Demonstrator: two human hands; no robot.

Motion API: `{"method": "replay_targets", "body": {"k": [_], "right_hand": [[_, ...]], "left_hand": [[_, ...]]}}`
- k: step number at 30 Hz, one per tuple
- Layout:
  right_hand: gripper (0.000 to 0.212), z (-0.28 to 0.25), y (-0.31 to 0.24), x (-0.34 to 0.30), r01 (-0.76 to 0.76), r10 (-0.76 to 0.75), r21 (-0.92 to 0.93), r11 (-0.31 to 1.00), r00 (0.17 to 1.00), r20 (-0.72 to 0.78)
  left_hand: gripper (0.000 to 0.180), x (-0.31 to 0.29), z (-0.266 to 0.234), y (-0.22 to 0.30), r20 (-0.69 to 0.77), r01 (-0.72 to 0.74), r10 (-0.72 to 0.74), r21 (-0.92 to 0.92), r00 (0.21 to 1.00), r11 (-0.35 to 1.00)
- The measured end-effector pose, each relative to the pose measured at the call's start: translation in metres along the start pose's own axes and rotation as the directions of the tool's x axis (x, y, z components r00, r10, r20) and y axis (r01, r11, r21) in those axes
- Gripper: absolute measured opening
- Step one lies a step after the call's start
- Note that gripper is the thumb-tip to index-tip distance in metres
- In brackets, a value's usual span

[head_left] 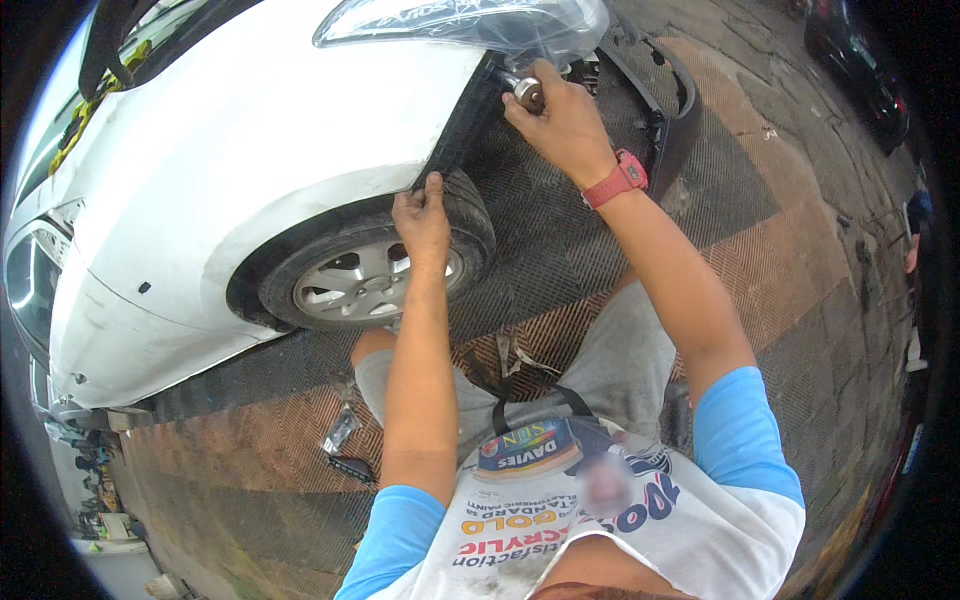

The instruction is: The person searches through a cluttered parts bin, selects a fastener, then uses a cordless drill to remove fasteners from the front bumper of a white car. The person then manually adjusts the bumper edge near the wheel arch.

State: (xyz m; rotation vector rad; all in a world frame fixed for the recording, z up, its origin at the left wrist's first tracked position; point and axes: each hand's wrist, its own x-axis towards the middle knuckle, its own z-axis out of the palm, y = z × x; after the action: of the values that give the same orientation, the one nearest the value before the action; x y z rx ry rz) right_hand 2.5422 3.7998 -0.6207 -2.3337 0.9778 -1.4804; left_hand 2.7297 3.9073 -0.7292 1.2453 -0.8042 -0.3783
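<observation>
A white car fender [300, 130] fills the upper left, with a dark strip [462, 125] along its front edge. My left hand [424, 222] pinches the fender's lower front corner, just above the tire [478, 212]; its fingertips behind the panel are hidden. Farther up that edge, my right hand [567, 128] is closed around a metal tool with a round head, which looks like a ratchet wrench [529, 95]. The tool's tip points into the gap by the fender's edge, and what it touches is hidden. Above it sits a headlight [460, 25] wrapped in clear plastic.
A dark curved bumper part [665, 110] lies right of my right hand. The silver wheel rim [375, 283] is close below my left hand. Ribbed floor mats [720, 190] spread around. On the floor lie a clear plastic piece [340, 428] and a dark object [352, 469].
</observation>
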Motion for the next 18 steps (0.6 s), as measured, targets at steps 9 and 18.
{"method": "replay_targets", "body": {"k": [9,18], "right_hand": [[0.038,-0.017,-0.004,0.017,0.475,-0.361,-0.589,0.654,0.880,0.310],[0.026,-0.011,-0.034,0.040,0.482,-0.209,-0.601,0.638,0.859,0.468]], "left_hand": [[0.037,-0.003,0.003,-0.004,-0.053,-0.004,0.005,0.021,0.999,1.000],[0.033,-0.007,-0.002,0.004,-0.021,0.051,-0.052,-0.073,0.998,0.996]]}}
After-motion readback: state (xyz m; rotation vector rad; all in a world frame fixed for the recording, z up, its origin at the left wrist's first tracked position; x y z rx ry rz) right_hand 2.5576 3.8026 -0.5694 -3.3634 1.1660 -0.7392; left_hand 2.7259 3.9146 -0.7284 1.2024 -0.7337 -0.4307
